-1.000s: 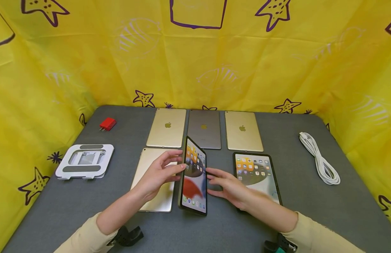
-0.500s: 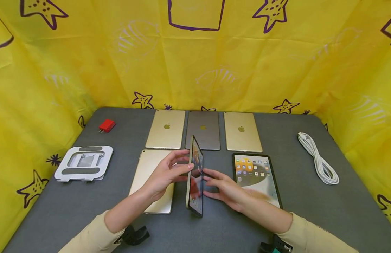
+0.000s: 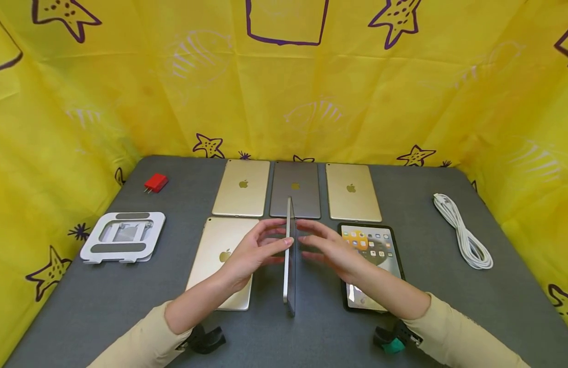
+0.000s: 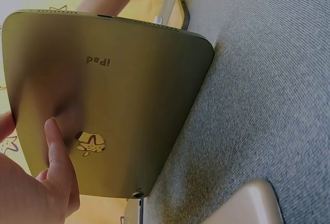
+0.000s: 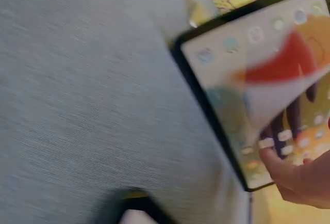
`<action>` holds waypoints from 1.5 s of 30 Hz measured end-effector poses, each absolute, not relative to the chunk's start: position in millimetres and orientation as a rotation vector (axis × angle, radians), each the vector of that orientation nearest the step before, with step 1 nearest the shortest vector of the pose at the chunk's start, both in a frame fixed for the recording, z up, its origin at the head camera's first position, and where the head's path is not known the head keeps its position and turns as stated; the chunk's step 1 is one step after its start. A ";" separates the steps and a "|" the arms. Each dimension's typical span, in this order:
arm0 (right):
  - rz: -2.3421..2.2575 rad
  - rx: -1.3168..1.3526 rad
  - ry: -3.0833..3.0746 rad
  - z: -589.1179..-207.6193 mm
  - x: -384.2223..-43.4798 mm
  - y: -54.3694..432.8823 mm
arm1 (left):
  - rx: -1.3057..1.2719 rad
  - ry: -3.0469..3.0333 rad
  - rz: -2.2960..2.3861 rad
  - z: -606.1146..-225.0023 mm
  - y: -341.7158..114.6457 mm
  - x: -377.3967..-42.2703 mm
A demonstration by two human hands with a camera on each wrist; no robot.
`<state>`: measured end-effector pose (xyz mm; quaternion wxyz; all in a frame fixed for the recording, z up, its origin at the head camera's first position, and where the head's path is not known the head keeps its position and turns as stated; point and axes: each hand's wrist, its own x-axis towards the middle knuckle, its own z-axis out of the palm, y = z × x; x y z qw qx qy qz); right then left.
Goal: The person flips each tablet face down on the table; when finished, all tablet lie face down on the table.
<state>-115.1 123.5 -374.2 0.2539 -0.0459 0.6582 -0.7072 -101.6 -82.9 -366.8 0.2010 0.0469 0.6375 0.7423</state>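
A tablet (image 3: 287, 276) stands on its long edge at the middle of the table, almost edge-on in the head view. My left hand (image 3: 254, 253) pinches its upper edge, thumb on the rim and fingers against the back. That back (image 4: 129, 105), gold with an iPad mark and a shiny logo, fills much of the left wrist view. On the screen side, my right hand (image 3: 336, 253) has its fingers extended, fingertips right at the glass. The lit screen (image 5: 247, 95) with app icons shows in the right wrist view. Under the left wrist lies a gold tablet (image 3: 210, 255), back up.
Right of the hands lies a lit tablet (image 3: 378, 248), partly behind the right forearm. Behind are a gold tablet (image 3: 242, 197), a grey tablet (image 3: 295, 176) and another gold tablet (image 3: 353, 199). A white folding stand (image 3: 123, 248), red plug adapter (image 3: 156, 182) and coiled white cable (image 3: 465, 232) lie outward.
The held tablet has turned from showing its screen to nearly edge-on, and shifted slightly right. Both hands moved with it, the right one further up along its side.
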 end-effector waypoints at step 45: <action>-1.934 -0.260 1.898 -364.3 -140.6 129.1 | 1.068 2.465 1.792 -370.8 -67.3 -73.8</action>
